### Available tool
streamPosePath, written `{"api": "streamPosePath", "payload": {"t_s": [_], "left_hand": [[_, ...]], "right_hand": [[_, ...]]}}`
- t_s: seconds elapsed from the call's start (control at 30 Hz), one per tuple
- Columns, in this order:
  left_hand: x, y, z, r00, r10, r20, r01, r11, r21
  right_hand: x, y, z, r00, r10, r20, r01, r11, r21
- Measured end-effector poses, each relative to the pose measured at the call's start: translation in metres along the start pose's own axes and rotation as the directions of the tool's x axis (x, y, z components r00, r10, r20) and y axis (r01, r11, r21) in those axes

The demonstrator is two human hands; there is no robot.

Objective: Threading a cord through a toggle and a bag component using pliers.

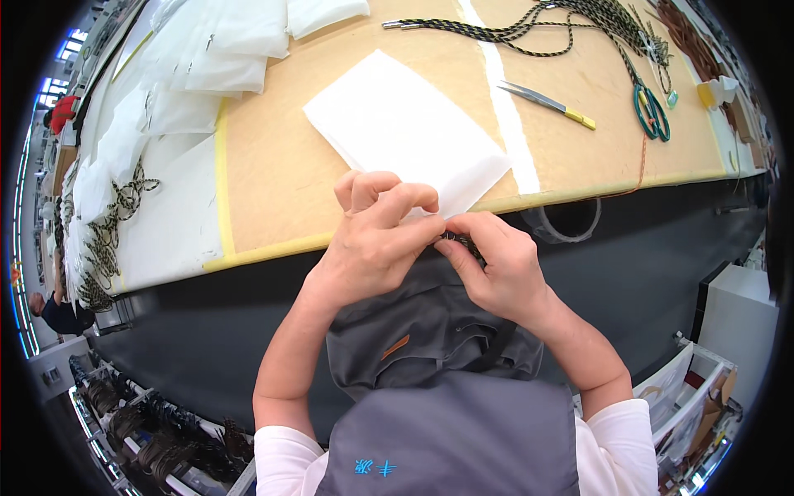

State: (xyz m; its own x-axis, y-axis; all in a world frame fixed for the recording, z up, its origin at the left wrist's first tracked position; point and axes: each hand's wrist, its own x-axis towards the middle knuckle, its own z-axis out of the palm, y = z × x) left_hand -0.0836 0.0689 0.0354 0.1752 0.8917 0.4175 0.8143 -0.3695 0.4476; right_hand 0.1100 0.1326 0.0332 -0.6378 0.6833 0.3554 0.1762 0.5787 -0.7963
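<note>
My left hand [376, 240] and my right hand [496, 264] meet just in front of the table's near edge, fingertips pinched together on a small piece of dark braided cord [460, 241] that is mostly hidden between them. Right behind my hands a white rectangular fabric pouch [405, 124] lies flat on the tan tabletop [273, 174]. Below my hands is my grey apron.
Metal tweezers with a yellow tip [546, 103], green-handled scissors [652, 112] and black-and-yellow braided cords [529, 29] lie at the back right. White pouches [207, 58] and more cords [107, 240] are stacked on the left. A tape roll [566, 223] hangs at the table's edge.
</note>
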Motion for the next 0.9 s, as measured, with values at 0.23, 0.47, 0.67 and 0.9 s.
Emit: {"api": "streamPosePath", "payload": {"t_s": [0.23, 0.47, 0.67, 0.9], "left_hand": [[-0.004, -0.007, 0.004, 0.995, 0.063, -0.081, -0.062, 0.998, 0.018], [-0.009, 0.003, -0.006, 0.998, -0.053, -0.032, 0.052, 0.998, -0.038], [-0.037, 0.015, 0.005, 0.923, -0.200, -0.330, 0.163, 0.977, -0.136], [-0.059, 0.051, 0.045, 0.692, -0.704, -0.159, 0.397, 0.555, -0.731]], "right_hand": [[0.000, -0.007, -0.005, 0.810, 0.467, 0.354, -0.581, 0.715, 0.387], [-0.017, -0.010, -0.005, 0.867, 0.404, 0.290, -0.491, 0.788, 0.371], [0.019, -0.016, -0.054, 0.923, 0.349, 0.160, -0.367, 0.925, 0.099], [0.098, 0.007, -0.026, 0.969, 0.248, 0.013, -0.231, 0.920, -0.315]]}}
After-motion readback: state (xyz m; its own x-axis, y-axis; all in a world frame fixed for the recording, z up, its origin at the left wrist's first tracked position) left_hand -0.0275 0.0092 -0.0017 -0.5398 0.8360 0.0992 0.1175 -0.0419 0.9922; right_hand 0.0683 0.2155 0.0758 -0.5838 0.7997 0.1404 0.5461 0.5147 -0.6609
